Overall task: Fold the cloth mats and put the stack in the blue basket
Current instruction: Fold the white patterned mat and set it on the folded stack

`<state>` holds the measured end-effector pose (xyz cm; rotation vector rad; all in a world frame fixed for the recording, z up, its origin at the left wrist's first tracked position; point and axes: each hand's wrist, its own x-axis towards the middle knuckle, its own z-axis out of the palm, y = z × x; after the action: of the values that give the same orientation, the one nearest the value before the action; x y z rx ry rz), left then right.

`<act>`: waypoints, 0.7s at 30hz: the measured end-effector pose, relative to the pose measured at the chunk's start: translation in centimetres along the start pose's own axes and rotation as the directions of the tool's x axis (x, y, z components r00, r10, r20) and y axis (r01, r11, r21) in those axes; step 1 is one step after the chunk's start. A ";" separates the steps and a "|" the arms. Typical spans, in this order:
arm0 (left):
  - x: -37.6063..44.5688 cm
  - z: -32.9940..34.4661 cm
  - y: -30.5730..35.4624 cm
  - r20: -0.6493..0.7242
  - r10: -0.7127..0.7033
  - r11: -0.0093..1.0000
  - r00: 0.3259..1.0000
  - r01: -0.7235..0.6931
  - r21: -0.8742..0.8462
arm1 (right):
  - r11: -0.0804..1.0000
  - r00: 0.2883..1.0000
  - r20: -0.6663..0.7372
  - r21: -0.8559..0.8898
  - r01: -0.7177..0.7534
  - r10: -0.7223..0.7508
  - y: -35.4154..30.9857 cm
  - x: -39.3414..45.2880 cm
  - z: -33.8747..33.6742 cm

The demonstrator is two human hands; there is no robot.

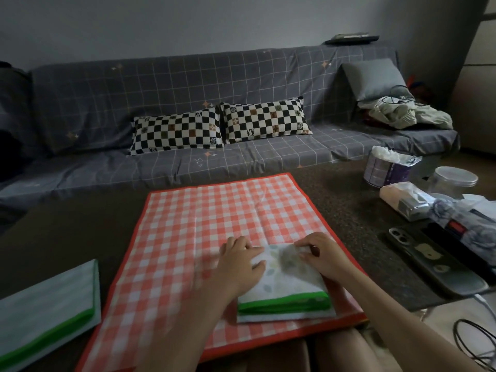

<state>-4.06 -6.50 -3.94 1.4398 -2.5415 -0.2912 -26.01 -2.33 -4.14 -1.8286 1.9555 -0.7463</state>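
A red-and-white checked mat lies spread flat on the dark table. On its near right part sits a folded white mat with leaf print and green edging. My left hand presses flat on that folded mat's left side, fingers together. My right hand pinches its far right corner. A second folded white mat with green edging rests on the table at the near left. No blue basket is in view.
Along the table's right side are a phone, a tissue pack, a paper roll, a clear lidded jar and a patterned bundle. A grey checked sofa with two checkerboard pillows stands behind. Cables hang at the near right.
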 end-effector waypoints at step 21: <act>-3.4 2.4 0.9 0.069 -0.316 0.947 0.946 0.310 0.086 | 0.849 0.956 -0.025 -0.454 -0.270 0.291 -2.5 -4.3 3.3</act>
<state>-3.74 -2.96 -6.22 1.9002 -2.3995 -0.3133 -21.62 1.40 -5.69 -1.7049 2.4489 -0.1565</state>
